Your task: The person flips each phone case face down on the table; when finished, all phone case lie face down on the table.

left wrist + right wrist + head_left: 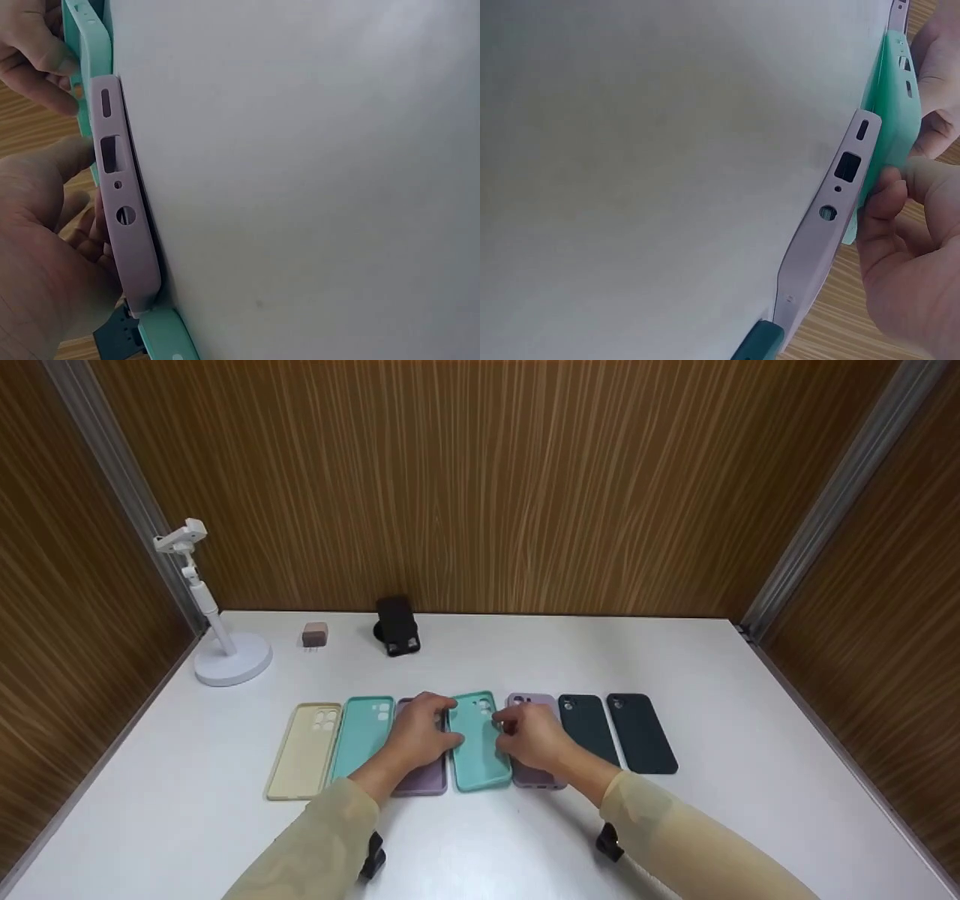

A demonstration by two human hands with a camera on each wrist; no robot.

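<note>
In the head view a teal phone case lies in the middle of a row of cases, turned slightly askew. Its near end stands a little off the table in the right wrist view. My left hand holds its left edge, thumb and index finger set apart along that side. My right hand grips the right edge with bent fingers. Beneath the left hand lies a purple phone case, partly covered. Another phone case, light purple, lies under the right hand. Some fingertips are hidden behind the cases in both wrist views.
Further left lie a second teal case and a cream case. Two dark cases lie at the right. Behind stand a black phone stand, a small pinkish-brown block and a white stand. Wood-grain panels enclose the white table.
</note>
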